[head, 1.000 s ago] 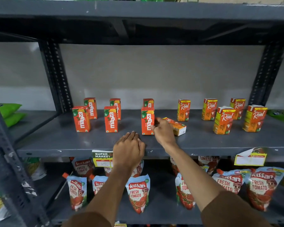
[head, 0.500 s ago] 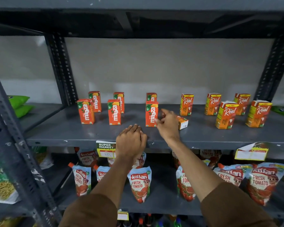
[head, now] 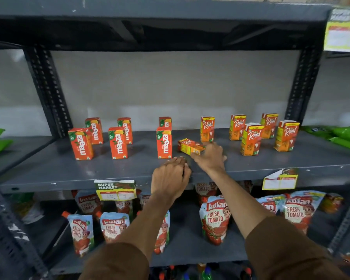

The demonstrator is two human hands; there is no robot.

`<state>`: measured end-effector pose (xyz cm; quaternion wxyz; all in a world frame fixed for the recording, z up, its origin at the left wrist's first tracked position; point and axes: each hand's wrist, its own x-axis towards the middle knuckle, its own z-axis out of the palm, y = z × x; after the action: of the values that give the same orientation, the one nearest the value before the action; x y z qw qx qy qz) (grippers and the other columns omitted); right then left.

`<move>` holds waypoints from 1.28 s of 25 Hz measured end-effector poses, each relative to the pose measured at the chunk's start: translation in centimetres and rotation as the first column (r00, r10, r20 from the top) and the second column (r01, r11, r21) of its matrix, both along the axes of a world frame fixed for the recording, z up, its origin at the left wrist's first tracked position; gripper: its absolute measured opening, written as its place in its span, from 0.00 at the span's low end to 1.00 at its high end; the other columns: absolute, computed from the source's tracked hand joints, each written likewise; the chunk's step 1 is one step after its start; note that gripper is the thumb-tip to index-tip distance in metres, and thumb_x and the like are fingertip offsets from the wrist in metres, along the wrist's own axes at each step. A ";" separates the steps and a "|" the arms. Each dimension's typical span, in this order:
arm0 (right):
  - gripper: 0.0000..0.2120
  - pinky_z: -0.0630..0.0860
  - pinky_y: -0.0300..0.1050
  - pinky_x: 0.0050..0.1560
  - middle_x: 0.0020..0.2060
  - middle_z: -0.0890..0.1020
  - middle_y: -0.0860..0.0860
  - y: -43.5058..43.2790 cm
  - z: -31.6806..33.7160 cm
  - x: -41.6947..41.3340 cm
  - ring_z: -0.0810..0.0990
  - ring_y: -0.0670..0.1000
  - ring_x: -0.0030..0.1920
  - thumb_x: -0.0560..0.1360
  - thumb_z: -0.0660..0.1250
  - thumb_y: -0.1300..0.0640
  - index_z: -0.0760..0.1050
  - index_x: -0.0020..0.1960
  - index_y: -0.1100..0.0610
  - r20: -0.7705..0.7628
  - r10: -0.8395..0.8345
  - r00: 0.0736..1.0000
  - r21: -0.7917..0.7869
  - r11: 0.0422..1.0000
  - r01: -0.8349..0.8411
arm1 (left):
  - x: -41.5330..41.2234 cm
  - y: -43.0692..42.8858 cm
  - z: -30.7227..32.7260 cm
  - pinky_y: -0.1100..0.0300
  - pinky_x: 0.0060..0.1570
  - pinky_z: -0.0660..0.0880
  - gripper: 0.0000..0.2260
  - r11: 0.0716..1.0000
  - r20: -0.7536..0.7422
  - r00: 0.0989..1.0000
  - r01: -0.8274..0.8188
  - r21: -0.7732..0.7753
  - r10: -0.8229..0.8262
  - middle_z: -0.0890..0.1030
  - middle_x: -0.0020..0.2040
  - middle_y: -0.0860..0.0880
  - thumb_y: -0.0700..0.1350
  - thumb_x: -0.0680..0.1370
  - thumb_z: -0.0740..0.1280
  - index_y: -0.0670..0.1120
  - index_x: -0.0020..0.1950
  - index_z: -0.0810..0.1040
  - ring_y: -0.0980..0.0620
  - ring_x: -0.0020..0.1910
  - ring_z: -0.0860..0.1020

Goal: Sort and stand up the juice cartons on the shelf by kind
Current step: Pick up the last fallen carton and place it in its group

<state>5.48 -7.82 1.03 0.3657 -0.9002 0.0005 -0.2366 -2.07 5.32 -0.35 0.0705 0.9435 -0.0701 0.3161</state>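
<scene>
Several orange Maaza cartons [head: 164, 142] stand on the left half of the grey shelf [head: 69, 170]. On the right half stand several orange-and-yellow Real cartons [head: 251, 139]. One Real carton [head: 187, 146] lies on its side between the two groups, next to the front Maaza carton. My right hand [head: 210, 158] reaches over the right end of this lying carton, thumb below and fingers on top of it; the carton rests on the shelf. Palm down on the shelf's front edge lies my left hand [head: 170, 177], holding nothing.
Dark perforated uprights [head: 49, 91] [head: 303, 83] frame the bay, and a shelf board runs close overhead. Price tags [head: 115, 189] [head: 280, 179] hang from the front edge. Tomato ketchup pouches [head: 215, 219] fill the shelf below. Green packs [head: 343, 136] lie in the neighbouring bays.
My right hand has left the front Maaza carton and moved right onto the lying Real carton. The left hand stays on the shelf edge. The view has shifted slightly.
</scene>
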 end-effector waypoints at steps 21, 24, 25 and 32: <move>0.25 0.81 0.37 0.43 0.49 0.75 0.47 0.1 5.7 -11.8 0.80 0.46 0.50 0.68 0.77 0.47 0.66 0.54 0.55 0.681 -0.026 0.732 0.316 0.912 -0.261 | -0.2 -0.9 -0.5 0.57 0.48 0.77 0.18 0.998 -0.045 0.997 -0.066 0.008 0.066 0.78 0.64 0.54 0.53 0.81 0.52 0.51 0.67 0.73 0.53 0.58 0.79; 0.26 0.82 0.40 0.43 0.49 0.76 0.49 -0.1 5.4 -11.6 0.80 0.47 0.50 0.67 0.77 0.46 0.64 0.54 0.54 0.668 -0.027 0.744 0.316 0.915 -0.251 | -0.2 -0.8 -0.7 0.57 0.49 0.77 0.19 0.997 -0.035 0.997 -0.074 0.000 0.074 0.78 0.64 0.54 0.53 0.81 0.52 0.51 0.67 0.73 0.53 0.57 0.79; 0.26 0.82 0.41 0.43 0.49 0.76 0.50 -0.2 5.3 -11.4 0.80 0.48 0.50 0.67 0.76 0.46 0.64 0.54 0.53 0.660 -0.027 0.750 0.316 0.917 -0.245 | 0.0 -0.8 -0.8 0.57 0.49 0.77 0.19 0.997 -0.034 0.997 -0.074 -0.009 0.074 0.78 0.64 0.54 0.53 0.81 0.52 0.51 0.67 0.74 0.53 0.58 0.79; 0.28 0.80 0.39 0.40 0.49 0.76 0.49 -2.2 3.4 -7.6 0.81 0.46 0.47 0.65 0.78 0.48 0.63 0.52 0.53 0.455 0.008 0.891 0.338 0.924 -0.180 | 0.3 -1.0 -0.7 0.55 0.44 0.77 0.18 0.994 -0.030 0.994 -0.105 -0.025 0.104 0.78 0.64 0.55 0.52 0.79 0.53 0.53 0.65 0.76 0.52 0.55 0.80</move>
<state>-2.14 -10.04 4.46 0.5307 -0.7353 -0.0828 -0.4134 -1.81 4.34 -1.03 0.0673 0.9493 -0.0152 0.3066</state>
